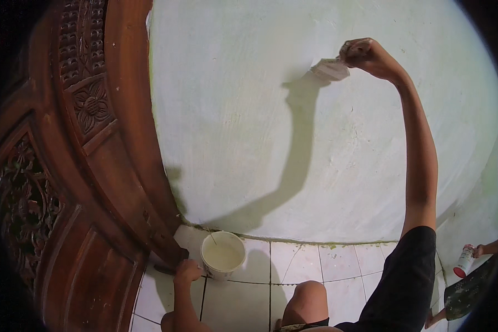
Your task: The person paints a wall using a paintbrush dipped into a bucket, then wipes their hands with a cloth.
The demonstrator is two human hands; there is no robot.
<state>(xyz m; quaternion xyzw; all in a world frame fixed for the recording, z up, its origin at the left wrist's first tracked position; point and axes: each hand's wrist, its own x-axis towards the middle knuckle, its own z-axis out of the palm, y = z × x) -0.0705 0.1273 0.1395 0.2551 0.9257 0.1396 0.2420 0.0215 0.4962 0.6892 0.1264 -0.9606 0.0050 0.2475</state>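
Observation:
My right hand (pixel 368 57), raised on an outstretched arm, is closed round the handle of a wide, paint-smeared paintbrush (pixel 332 70). The brush's whitish head is tilted with its tip against the pale green-white wall (pixel 232 110). Low on the left, my left hand (pixel 188 270) is closed beside a white bucket (pixel 223 271) on the tiles. A dark, curved piece shows next to that fist; what it is cannot be made out. Pale, creamy paint (pixel 223 250) fills part of the bucket, and something thin leans at its far rim.
A carved dark wooden panel (pixel 127 166) stands along the left, meeting the wall. White floor tiles (pixel 232 301) bear greenish specks near the wall's base. At the right edge another person's hand (pixel 483 249) holds a red-and-white can (pixel 463 261). My bent knee (pixel 306 301) is in front.

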